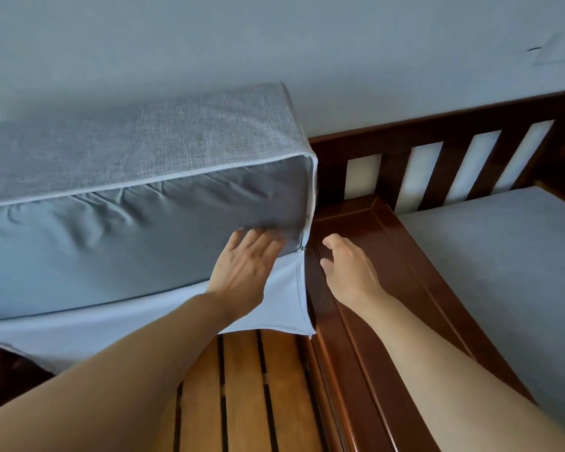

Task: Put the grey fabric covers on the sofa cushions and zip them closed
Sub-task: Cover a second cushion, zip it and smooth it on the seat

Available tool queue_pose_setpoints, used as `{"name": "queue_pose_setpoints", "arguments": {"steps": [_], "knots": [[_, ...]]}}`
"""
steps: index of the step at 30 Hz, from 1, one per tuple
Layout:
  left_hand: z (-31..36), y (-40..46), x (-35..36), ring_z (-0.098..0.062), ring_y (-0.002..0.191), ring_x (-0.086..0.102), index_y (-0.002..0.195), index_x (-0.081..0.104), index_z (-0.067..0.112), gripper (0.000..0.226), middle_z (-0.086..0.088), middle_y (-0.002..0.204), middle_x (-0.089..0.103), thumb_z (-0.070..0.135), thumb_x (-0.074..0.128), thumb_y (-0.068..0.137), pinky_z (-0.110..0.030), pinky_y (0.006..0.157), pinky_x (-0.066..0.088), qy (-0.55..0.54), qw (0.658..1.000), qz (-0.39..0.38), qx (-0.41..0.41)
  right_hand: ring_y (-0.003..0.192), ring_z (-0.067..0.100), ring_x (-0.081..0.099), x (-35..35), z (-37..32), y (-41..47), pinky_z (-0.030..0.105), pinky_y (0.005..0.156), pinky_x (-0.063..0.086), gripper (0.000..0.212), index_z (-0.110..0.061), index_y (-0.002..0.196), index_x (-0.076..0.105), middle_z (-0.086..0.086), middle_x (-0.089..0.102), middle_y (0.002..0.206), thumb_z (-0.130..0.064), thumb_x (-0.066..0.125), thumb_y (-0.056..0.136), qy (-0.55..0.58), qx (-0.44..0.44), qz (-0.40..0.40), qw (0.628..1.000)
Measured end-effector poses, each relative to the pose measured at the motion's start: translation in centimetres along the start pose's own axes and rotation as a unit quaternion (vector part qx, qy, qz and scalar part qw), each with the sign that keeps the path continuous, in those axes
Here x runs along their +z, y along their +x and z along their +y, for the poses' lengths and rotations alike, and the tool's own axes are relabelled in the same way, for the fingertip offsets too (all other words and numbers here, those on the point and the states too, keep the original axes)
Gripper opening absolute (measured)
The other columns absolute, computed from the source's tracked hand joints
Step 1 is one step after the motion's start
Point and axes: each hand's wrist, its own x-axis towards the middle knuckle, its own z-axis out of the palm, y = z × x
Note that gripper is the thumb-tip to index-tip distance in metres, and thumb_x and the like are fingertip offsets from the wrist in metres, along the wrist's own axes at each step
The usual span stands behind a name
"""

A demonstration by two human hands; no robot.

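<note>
The cushion (137, 230) stands on edge on the sofa slats (242, 386), its zip slider (303, 248) apparently between the hands, just right of the flat-pressing left hand (245, 269) and nearer it than the empty, loose-fingered right hand (346, 265).

Two bare hands are in view, a left hand (247, 262) and a right hand (348, 267). There is one cushion (128, 246) in one grey fabric cover (150, 141), with one zipper pull (303, 248) showing at its corner. One wooden sofa frame (369, 243) carries one more grey seat pad (503, 256) on the right.
</note>
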Motion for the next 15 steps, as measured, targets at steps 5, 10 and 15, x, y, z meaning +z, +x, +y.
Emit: {"name": "queue_pose_setpoints", "arguments": {"steps": [5, 10, 15], "knots": [[3.5, 0.2, 3.9, -0.021, 0.107, 0.047, 0.141, 0.029, 0.029, 0.064, -0.002, 0.117, 0.051, 0.01, 0.058, 0.087, -0.03, 0.088, 0.037, -0.031, 0.991, -0.105, -0.071, 0.115, 0.024, 0.052, 2.9, 2.4, 1.7, 0.033, 0.091, 0.044, 0.03, -0.009, 0.127, 0.05, 0.007, 0.056, 0.126, -0.008, 0.044, 0.097, 0.051, -0.015, -0.021, 0.998], [7.0, 2.2, 7.8, -0.026, 0.097, 0.052, 0.145, 0.011, 0.033, 0.06, -0.007, 0.103, 0.057, 0.019, 0.044, 0.098, -0.033, 0.075, 0.029, 0.024, 0.989, -0.146, -0.023, 0.116, 0.024, 0.051, 4.9, 4.4, 3.0, 0.032, 0.093, 0.043, 0.043, -0.01, 0.129, 0.049, 0.007, 0.055, 0.129, 0.007, 0.039, 0.091, 0.07, -0.023, -0.031, 0.997], [8.0, 4.8, 8.5, -0.024, 0.098, 0.059, 0.123, 0.048, 0.021, 0.027, -0.002, 0.095, 0.061, 0.032, 0.042, 0.099, -0.03, 0.07, 0.032, 0.115, 0.961, -0.246, -0.062, 0.116, 0.026, 0.051, 5.5, 6.0, 2.5, 0.036, 0.094, 0.044, 0.047, -0.008, 0.129, 0.05, 0.011, 0.055, 0.126, 0.01, 0.037, 0.088, 0.086, -0.028, -0.038, 0.995]]}}
